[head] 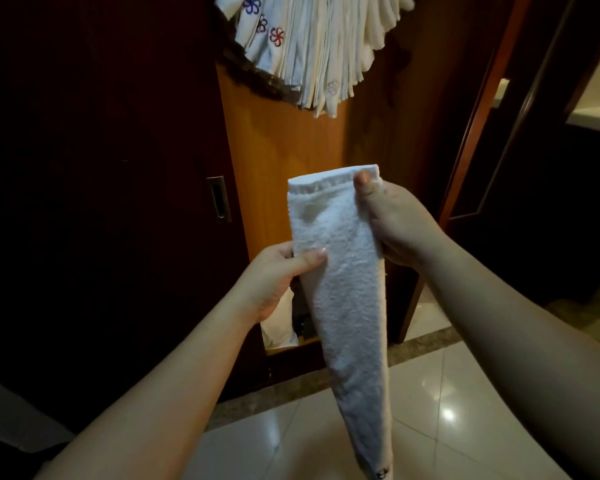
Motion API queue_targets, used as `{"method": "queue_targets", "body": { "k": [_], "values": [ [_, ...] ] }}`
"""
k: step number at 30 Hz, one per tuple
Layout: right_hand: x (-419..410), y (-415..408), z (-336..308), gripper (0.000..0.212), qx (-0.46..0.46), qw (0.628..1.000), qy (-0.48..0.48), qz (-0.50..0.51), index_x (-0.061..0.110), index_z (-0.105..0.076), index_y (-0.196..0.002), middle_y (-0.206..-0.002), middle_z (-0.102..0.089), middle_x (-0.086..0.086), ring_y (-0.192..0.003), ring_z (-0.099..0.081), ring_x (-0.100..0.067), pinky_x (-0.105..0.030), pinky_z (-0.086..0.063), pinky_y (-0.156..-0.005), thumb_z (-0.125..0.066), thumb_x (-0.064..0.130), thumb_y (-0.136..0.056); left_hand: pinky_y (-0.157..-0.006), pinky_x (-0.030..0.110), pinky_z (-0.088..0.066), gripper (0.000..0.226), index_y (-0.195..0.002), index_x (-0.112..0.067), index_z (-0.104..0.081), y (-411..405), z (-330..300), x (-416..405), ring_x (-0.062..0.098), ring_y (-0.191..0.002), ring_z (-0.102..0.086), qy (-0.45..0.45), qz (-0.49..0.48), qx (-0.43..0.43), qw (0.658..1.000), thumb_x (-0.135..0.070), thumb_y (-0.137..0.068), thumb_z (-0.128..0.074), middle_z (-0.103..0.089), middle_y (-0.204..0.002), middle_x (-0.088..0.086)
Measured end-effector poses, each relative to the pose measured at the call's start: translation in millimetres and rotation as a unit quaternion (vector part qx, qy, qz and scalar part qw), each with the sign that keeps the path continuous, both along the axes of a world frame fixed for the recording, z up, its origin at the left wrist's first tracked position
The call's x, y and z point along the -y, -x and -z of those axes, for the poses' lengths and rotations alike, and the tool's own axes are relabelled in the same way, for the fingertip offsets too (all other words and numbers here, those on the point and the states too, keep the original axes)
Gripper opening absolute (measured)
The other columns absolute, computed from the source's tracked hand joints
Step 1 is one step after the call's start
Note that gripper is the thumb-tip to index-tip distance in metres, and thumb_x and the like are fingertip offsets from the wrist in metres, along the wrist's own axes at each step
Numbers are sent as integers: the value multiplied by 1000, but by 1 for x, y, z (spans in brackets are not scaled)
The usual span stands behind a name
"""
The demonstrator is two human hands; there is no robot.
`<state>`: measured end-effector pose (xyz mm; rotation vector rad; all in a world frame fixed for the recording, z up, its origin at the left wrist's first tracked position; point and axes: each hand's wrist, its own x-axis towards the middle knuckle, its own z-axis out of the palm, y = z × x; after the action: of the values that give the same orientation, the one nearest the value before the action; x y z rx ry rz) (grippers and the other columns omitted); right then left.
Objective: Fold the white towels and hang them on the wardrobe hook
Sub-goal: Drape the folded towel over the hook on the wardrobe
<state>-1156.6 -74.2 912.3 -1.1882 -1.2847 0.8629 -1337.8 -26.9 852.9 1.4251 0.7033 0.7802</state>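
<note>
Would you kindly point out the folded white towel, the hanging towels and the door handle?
Folded white towel (343, 299): head view, middle of its terry face.
Hanging towels (312, 46): head view, centre of the bunch.
Door handle (218, 199): head view, recessed metal plate.

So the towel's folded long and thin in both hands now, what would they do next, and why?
Probably lift the towel up toward the hung towels overhead. It already looks folded into a narrow strip: the right hand pinches its top edge, the left hand grips its side, and the tail hangs free. The hook itself isn't visible, so that's a guess.
</note>
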Motion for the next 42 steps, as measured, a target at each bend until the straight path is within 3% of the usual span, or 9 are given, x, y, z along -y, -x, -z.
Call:
{"method": "queue_targets", "body": {
  "k": [3, 6, 11, 18, 22, 29, 34, 38, 42],
  "values": [
    [-3, -15, -10, 63, -36, 998, -31, 32, 8, -67, -114, -106, -75, -16, -98, -74, -31, -48, -60, -85, -53, 60, -81, -77, 21, -53, 21, -95, -10, -74, -13, -18, 6, 13, -93, -73, 2, 10, 29, 1000, -25, -82, -67, -78, -96, 1],
    [-6, -27, -13, 76, -217, 976, -13, 1, 11, -64, -127, -114, -74, -13, -106, -71, -27, -38, -60, -80, -38, 68, -84, -80, 34, -55, 16, -94, -9, -76, -30, -45, 9, 22, -84, -73, 43, 11, 70, 997, -20, -85, -69, -77, -92, 8],
    [-7, -23, 44, 77, -363, 916, 171, -8, 8, -75, -54, -62, -71, -9, -59, -70, -22, -24, -54, -52, -37, 56, -99, -74, 36, -61, 18, -103, -7, -69, -47, -99, 2, 24, -80, -73, 145, -9, 98, 985, -20, -96, -59, -76, -90, 9],
    [-21, 2, 91, 74, -351, 902, 205, -142, 14, -69, -127, -128, -66, -17, -119, -64, -32, -47, -48, -105, -37, 72, -94, -57, 33, -59, 27, -113, -4, -65, -35, -139, -43, 23, -66, -74, 126, -128, 8, 984, -20, -90, -68, -76, -78, 8],
    [-25, 2, 98, 98, -333, 909, 162, -190, 21, -48, -148, -147, -53, -16, -136, -50, -35, -53, -43, -108, -45, 86, -76, -62, 34, -59, 28, -114, -4, -63, -28, -145, -56, 23, -68, -74, 116, -149, -5, 982, -18, -91, -69, -77, -78, 8],
    [-8, 4, 86, 93, -170, 949, 139, -225, 5, -67, -118, -113, -74, -14, -103, -71, -27, -36, -58, -85, -97, 54, -44, -70, 39, -58, 32, -116, -9, -54, -22, -151, -60, 25, -83, -69, 102, -199, -10, 975, -16, -90, -71, -68, -94, 10],
    [-8, -3, 77, 87, -97, 933, 209, -275, 2, -59, -127, -122, -70, -14, -113, -66, -29, -39, -54, -97, -94, 44, -59, -72, 41, -59, 34, -118, -9, -50, -21, -153, -67, 28, -85, -70, 113, -195, -5, 974, -14, -91, -71, -68, -96, 13],
    [-5, -1, 70, 42, -71, 939, 219, -256, 9, -60, -125, -118, -73, -4, -113, -68, -20, -29, -54, -91, -69, 31, -91, -68, 41, -59, 29, -116, -8, -48, -25, -152, -73, 26, -80, -69, 118, -186, -7, 975, -12, -94, -67, -67, -93, 13],
    [1, 10, 65, 51, -132, 958, 164, -195, 6, -64, -118, -113, -74, -9, -104, -71, -21, -29, -57, -85, -74, 40, -81, -63, 40, -59, 24, -114, -6, -55, -29, -147, -86, 26, -79, -69, 130, -195, -13, 972, -13, -94, -67, -67, -93, 13]
  ]
}}
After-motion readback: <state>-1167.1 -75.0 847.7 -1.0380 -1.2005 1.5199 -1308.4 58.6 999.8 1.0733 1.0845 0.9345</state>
